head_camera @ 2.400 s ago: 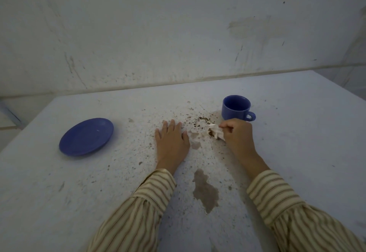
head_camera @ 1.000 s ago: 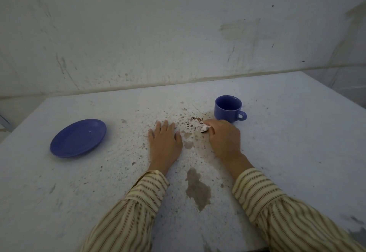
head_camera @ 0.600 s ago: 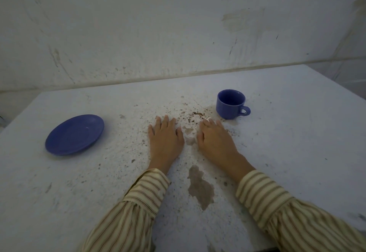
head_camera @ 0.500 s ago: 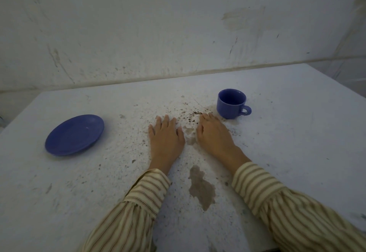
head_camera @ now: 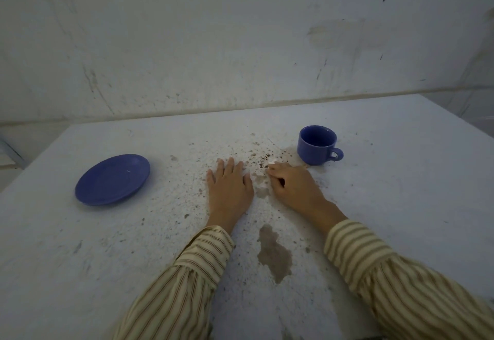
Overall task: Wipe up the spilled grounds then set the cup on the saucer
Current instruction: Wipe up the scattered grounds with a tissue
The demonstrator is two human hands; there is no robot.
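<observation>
**On the table: both hands down, grounds not cleared, cup off saucer**

On the white table (head_camera: 401, 206), left hand (head_camera: 230, 187) lies flat, palm down, fingers spread and extended, holding nothing. Right hand (head_camera: 292, 186) sits just beside it, knuckles up, fingers curled under. A small white bit shows at its fingertips, probably a tissue (head_camera: 270, 163), mostly hidden under the hand, so I can't confirm how firmly it's gripped.

Grounds (head_camera: 263, 156): dark specks scattered just beyond the fingertips of both hands, densest between the right hand and the cup. Finer specks trail left and toward the far edge.

Cup (head_camera: 317, 145): blue, upright, on the table just beyond and right of the right hand, handle pointing right. Not touched by either hand. Looks empty inside, though the interior is dark.

Saucer (head_camera: 112, 179): blue, flat on the table, well left of the left hand, nothing on it. Cup and saucer are well apart, with both hands between them.

Brownish stain (head_camera: 274, 254) on the table between the two striped sleeves (head_camera: 203, 259), nearer the camera than the hands. Smaller pale patches sit in the gap between the hands.

Scuffed white wall (head_camera: 240, 45) behind the table.
</observation>
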